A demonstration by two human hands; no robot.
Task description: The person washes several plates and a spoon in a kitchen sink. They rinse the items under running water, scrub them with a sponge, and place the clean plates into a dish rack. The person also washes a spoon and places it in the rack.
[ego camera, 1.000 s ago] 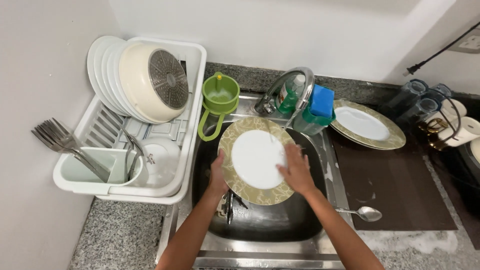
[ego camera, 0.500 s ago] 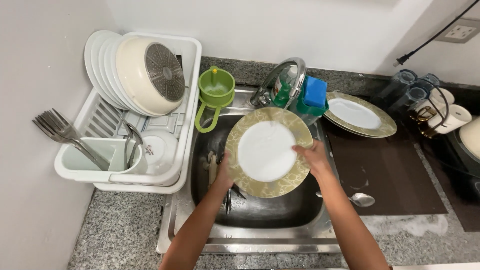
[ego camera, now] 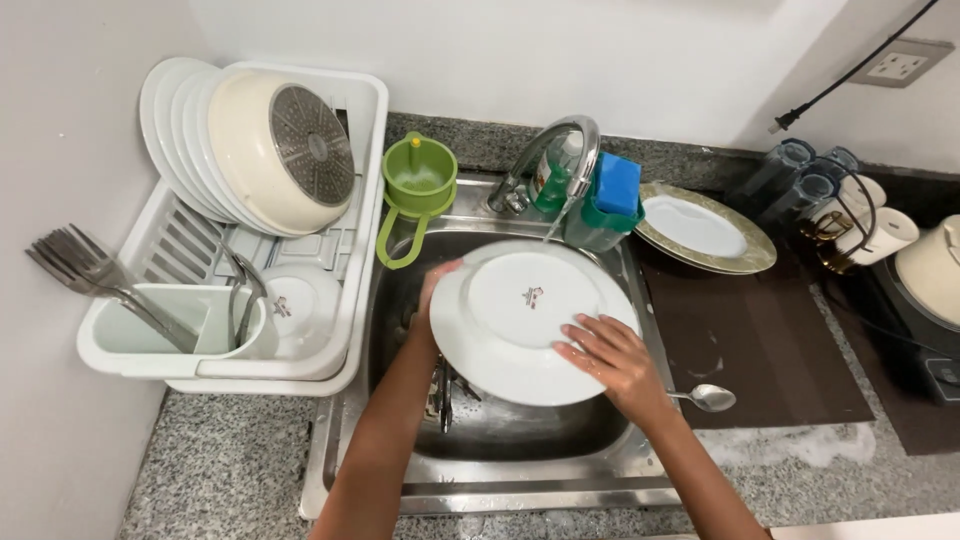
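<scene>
White and round, the plate is held over the sink with its bottom side facing up. A small dark mark sits in the middle of it, and a raised ring runs around that flat middle part. It looks wet and shiny. A thin stream of water from the tap falls onto its far edge.

Both hands hold the plate. The left hand grips the left edge, and only its fingertips show, curled over the rim. The right hand lies on the near right part of the plate with its fingers spread out flat and pressed on the white surface.

Under the plate, some cutlery lies in the sink bowl. A green cup stands at the back left corner of the sink. A blue sponge sits beside the tap. To the right, a second plate with a gold rim rests on a dark mat, and a spoon lies on the mat near the right hand. To the left, a white drying rack holds plates, a pan and forks.
</scene>
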